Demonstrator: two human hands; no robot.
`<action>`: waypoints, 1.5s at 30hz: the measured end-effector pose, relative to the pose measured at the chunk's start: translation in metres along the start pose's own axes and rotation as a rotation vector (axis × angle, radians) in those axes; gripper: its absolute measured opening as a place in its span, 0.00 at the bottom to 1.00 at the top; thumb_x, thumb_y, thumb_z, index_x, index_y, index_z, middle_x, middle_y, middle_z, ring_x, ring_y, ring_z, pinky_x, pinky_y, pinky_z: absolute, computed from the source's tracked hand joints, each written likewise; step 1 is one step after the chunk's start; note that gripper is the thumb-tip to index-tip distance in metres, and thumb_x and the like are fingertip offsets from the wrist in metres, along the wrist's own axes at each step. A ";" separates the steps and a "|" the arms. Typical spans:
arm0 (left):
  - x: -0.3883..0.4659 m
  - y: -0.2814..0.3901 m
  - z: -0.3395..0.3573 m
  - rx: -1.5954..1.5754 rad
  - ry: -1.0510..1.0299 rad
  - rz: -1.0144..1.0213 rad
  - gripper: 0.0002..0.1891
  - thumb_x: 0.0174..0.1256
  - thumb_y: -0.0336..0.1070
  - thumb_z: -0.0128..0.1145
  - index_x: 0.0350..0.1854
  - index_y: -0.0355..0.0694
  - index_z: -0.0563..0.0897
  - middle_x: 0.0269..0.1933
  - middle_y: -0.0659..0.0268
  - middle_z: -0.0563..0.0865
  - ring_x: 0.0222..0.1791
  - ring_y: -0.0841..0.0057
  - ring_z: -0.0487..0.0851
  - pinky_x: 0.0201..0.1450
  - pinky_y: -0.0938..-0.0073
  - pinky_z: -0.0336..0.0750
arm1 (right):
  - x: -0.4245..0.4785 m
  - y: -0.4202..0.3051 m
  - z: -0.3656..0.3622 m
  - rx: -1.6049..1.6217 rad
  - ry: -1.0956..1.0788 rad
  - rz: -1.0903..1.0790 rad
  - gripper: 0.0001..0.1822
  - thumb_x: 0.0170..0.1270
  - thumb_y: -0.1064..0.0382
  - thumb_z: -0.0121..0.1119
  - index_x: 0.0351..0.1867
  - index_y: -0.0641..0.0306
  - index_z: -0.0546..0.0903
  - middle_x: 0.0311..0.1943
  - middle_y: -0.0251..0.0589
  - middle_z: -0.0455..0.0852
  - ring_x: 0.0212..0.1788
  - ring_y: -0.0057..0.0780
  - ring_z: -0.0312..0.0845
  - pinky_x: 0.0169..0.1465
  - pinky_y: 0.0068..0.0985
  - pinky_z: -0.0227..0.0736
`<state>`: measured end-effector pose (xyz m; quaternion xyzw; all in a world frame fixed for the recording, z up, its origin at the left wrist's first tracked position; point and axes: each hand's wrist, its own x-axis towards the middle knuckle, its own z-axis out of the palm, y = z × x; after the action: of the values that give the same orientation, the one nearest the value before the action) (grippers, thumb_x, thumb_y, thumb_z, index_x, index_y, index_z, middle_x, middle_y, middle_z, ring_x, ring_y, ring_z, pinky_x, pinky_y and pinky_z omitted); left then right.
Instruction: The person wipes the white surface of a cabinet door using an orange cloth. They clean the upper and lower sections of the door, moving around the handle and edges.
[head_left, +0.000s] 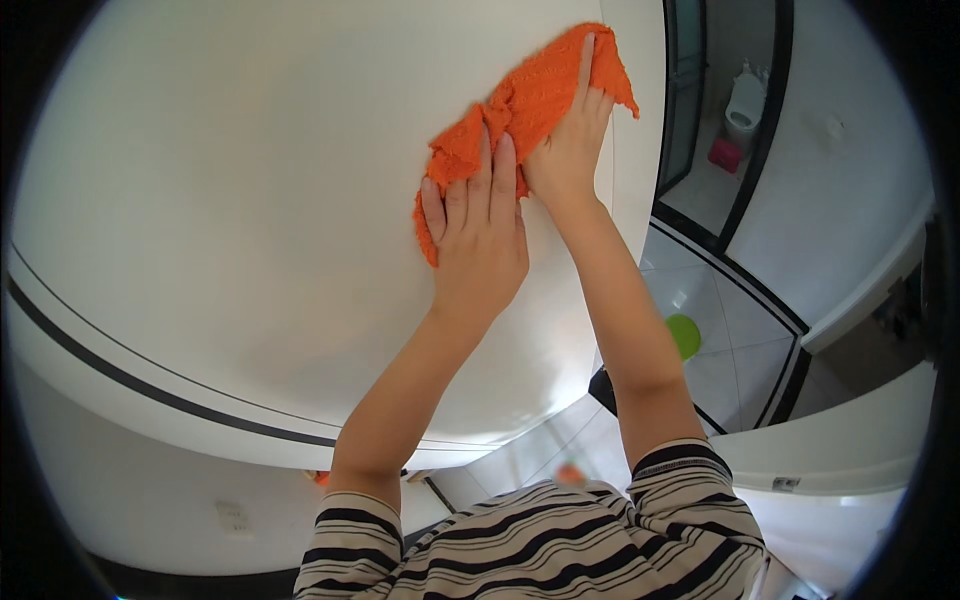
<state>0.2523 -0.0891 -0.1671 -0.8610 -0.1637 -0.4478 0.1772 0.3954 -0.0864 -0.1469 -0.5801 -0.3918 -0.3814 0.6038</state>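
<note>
An orange textured cloth (541, 86) lies bunched and creased against a large smooth white panel (225, 187). My left hand (480, 232) presses the cloth's lower left part, its fingers spread and partly tucked into the folds. Higher up and to the right, my right hand (574, 154) holds the cloth against the panel, with one finger stretched out towards its top edge. The palm sides of both hands are hidden. Near the panel's right side runs a thin vertical seam (609, 150).
On the right, a black-framed doorway (757, 150) shows a white toilet (745, 105) and a pink bin (724, 155). A round green object (684, 337) is on the tiled floor (697, 292) beside my right forearm. A wall socket (234, 519) is at lower left.
</note>
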 end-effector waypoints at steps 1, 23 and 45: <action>0.002 0.003 0.002 -0.004 -0.011 -0.007 0.35 0.63 0.30 0.53 0.74 0.35 0.59 0.74 0.54 0.62 0.62 0.57 0.69 0.70 0.44 0.48 | -0.001 0.003 0.000 0.005 0.002 0.007 0.49 0.58 0.54 0.62 0.75 0.71 0.48 0.45 0.58 0.70 0.50 0.55 0.61 0.60 0.44 0.55; -0.159 0.026 0.088 0.048 -0.489 0.235 0.36 0.57 0.28 0.50 0.74 0.40 0.62 0.51 0.64 0.78 0.57 0.69 0.74 0.73 0.60 0.53 | -0.272 0.119 -0.006 0.198 -0.123 0.646 0.46 0.55 0.62 0.65 0.72 0.69 0.52 0.58 0.49 0.65 0.57 0.42 0.61 0.64 0.34 0.57; -0.245 -0.084 -0.042 0.260 -0.235 -0.173 0.25 0.59 0.39 0.60 0.61 0.44 0.76 0.61 0.65 0.77 0.57 0.65 0.74 0.64 0.51 0.65 | -0.249 -0.076 0.017 0.150 -0.430 -0.230 0.39 0.58 0.48 0.63 0.64 0.72 0.68 0.60 0.59 0.70 0.62 0.60 0.63 0.60 0.56 0.57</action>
<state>0.0521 -0.0644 -0.3345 -0.8600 -0.3132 -0.3326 0.2273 0.2258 -0.0707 -0.3439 -0.5528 -0.6019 -0.2855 0.5007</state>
